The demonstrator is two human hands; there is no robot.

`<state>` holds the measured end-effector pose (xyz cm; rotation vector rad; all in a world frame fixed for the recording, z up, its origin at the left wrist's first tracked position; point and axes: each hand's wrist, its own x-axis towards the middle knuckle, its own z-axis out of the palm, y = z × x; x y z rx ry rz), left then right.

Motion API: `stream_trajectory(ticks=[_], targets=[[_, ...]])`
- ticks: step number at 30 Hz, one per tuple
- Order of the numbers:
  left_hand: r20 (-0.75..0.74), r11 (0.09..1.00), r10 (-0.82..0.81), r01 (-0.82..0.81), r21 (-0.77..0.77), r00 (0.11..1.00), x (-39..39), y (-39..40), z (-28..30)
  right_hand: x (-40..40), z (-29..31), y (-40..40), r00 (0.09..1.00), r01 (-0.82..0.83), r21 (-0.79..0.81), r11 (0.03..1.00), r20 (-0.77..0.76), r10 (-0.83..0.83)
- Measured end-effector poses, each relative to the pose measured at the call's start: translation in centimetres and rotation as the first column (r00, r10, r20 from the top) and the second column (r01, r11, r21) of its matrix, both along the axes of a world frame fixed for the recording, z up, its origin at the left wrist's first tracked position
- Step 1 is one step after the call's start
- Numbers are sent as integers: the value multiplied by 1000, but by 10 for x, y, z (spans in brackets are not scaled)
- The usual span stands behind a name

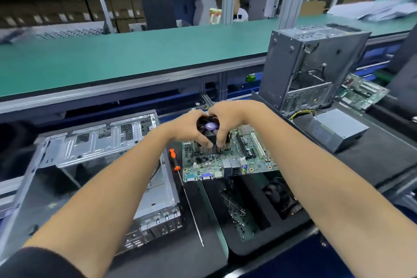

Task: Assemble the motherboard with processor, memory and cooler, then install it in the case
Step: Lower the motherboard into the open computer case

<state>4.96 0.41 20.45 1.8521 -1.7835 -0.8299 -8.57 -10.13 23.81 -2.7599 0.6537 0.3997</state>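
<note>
A green motherboard (228, 160) lies flat at the middle of the bench, its rear ports facing me. On its far part sits a black cooler (208, 127) with a round fan, a purple hub and metal fins below. My left hand (188, 128) grips the cooler's left side and my right hand (228, 117) grips its right side, fingers curled down over the fins. An open metal case (97, 149) lies on its side to the left of the board. What is under the cooler is hidden.
An orange-handled screwdriver (180, 174) lies between case and board. A black tray (246, 212) with screws and a dark part sits nearer me. At right stand an upright chassis (304, 63), a grey power supply (336, 128) and another board (361, 92). A green conveyor (112, 58) runs behind.
</note>
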Motion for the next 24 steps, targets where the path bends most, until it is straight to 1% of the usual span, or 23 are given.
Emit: stream_trajectory(ticks=[6, 11, 15, 19, 24], targets=[[-192, 994, 82, -66, 86, 978, 55, 53, 9, 49, 16, 41, 997, -51, 47, 998, 58, 48], [-345, 987, 125, -80, 142, 930, 109, 117, 15, 105, 20, 90, 985, -163, 60, 985, 73, 158], [-345, 981, 142, -84, 176, 928, 144, 166, 15, 149, 19, 131, 970, -241, 81, 967, 40, 238], [-372, 970, 198, -127, 207, 907, 171, 204, 11, 181, 15, 164, 963, -268, 125, 955, 37, 265], [-389, 960, 230, -143, 239, 892, 195, 240, 1, 210, 7, 195, 953, -302, 111, 947, 15, 302]])
